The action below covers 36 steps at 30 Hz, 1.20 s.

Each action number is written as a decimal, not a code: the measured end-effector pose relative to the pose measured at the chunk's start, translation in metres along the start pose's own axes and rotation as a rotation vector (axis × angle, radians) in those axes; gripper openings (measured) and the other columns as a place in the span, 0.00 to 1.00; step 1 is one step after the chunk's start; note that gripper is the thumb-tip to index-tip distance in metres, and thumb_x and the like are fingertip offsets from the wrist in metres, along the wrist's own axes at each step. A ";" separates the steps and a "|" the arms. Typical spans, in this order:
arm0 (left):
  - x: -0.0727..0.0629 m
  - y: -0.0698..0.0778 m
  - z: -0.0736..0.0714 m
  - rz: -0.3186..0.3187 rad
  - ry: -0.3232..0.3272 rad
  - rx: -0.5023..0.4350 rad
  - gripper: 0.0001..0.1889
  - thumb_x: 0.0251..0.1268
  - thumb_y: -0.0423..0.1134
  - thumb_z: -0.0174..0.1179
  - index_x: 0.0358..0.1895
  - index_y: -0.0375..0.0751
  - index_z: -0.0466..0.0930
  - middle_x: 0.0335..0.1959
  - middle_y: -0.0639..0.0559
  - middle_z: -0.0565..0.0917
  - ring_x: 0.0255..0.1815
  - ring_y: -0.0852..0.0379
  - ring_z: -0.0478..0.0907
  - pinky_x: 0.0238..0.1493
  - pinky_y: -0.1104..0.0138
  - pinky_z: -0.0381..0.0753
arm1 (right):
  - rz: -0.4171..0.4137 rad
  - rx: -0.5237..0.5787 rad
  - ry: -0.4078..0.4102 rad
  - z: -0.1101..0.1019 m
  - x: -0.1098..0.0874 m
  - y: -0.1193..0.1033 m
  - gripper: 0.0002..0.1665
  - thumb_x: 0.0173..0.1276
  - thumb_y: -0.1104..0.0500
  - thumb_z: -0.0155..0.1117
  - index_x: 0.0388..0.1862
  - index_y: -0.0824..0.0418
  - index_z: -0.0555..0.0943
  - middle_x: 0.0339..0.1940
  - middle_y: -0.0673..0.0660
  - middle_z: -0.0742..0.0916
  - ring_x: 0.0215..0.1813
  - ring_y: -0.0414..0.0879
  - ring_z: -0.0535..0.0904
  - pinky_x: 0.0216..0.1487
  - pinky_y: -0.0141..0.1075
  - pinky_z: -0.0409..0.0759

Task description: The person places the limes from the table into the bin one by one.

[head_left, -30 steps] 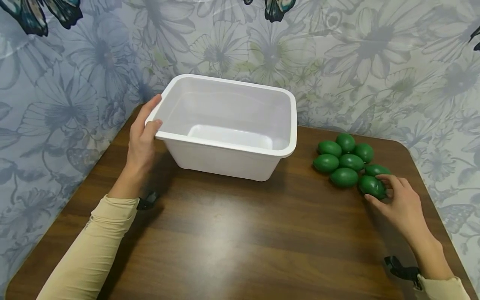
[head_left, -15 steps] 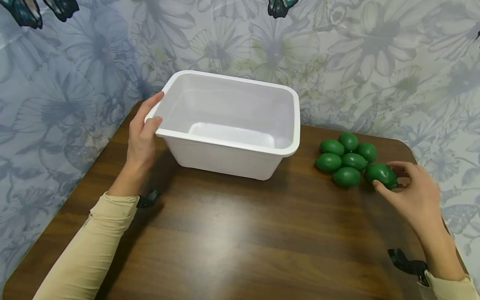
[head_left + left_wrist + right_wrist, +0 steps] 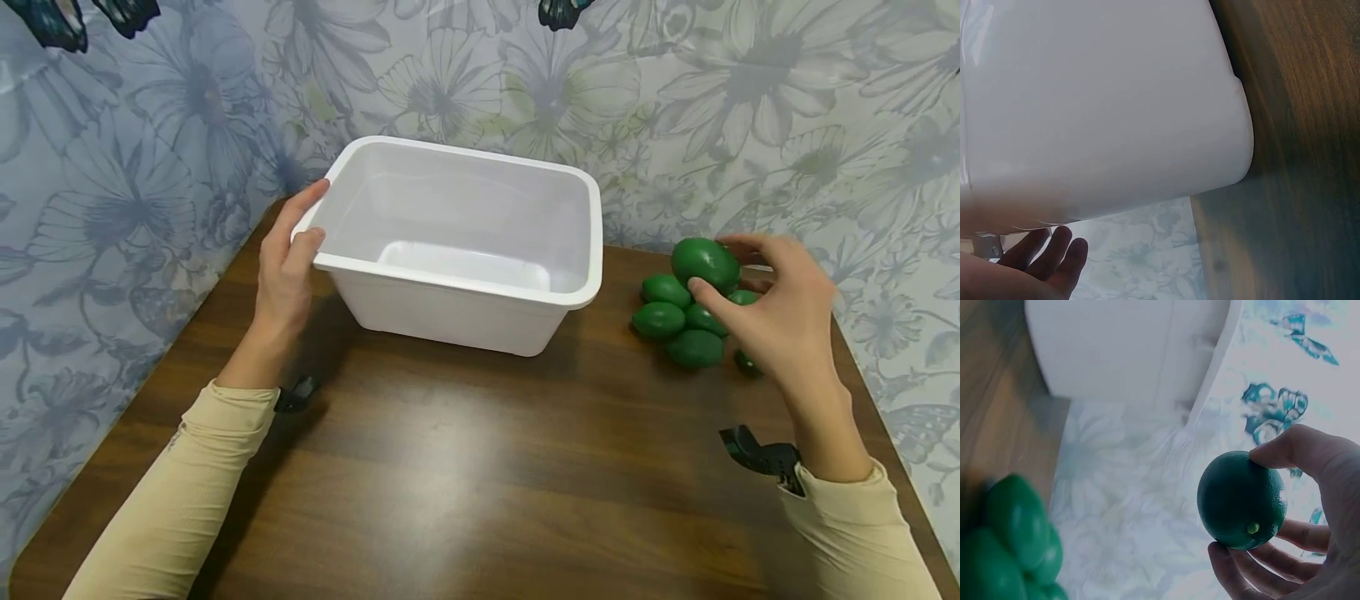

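Note:
A white plastic tub point(image 3: 450, 321) stands on the table, with nothing inside it. My left hand point(image 3: 283, 271) grips its left rim, thumb over the near corner; in the left wrist view several fingers point(image 3: 1075, 256) lie beside the tub's wall. My right hand point(image 3: 783, 304) holds a glossy green lime point(image 3: 705, 264) between thumb and fingers, raised above the other limes. The right wrist view shows that lime point(image 3: 1241, 500) with its small pale stem nub, apart from the cluster. Several more limes point(image 3: 695, 348) lie together on the table, partly hidden by the right hand.
The brown wooden table point(image 3: 450, 467) ends at a flower-patterned wall covering point(image 3: 750, 142) behind the tub and at the left. The tub's right wall stands a short way left of the limes. Black straps point(image 3: 761, 454) sit at the wrists.
My right hand has picked up a lime from the cluster's right end and carried it up and to the left, over the others. The left hand keeps its grip on the tub's rim.

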<state>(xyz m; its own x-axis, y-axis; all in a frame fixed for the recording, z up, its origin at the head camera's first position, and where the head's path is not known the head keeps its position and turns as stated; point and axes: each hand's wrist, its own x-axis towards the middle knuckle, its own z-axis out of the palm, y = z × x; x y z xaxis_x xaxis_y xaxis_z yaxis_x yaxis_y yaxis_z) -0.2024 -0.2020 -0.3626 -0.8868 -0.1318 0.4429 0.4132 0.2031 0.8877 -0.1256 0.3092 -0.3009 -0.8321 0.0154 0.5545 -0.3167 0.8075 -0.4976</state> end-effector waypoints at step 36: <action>-0.001 -0.002 0.002 0.025 0.025 0.012 0.28 0.73 0.38 0.44 0.74 0.51 0.77 0.73 0.51 0.78 0.65 0.55 0.75 0.63 0.67 0.70 | -0.337 0.172 -0.282 0.085 0.038 -0.087 0.25 0.65 0.55 0.74 0.60 0.60 0.87 0.52 0.58 0.86 0.46 0.49 0.81 0.47 0.41 0.77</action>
<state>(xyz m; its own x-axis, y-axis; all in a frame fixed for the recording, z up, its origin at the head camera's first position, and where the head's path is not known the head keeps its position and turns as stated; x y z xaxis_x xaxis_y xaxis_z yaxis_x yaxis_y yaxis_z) -0.2026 -0.2001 -0.3656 -0.8709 -0.1510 0.4677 0.4321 0.2185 0.8750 -0.1684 0.1898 -0.2931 -0.7537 -0.4105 0.5132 -0.6412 0.6304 -0.4375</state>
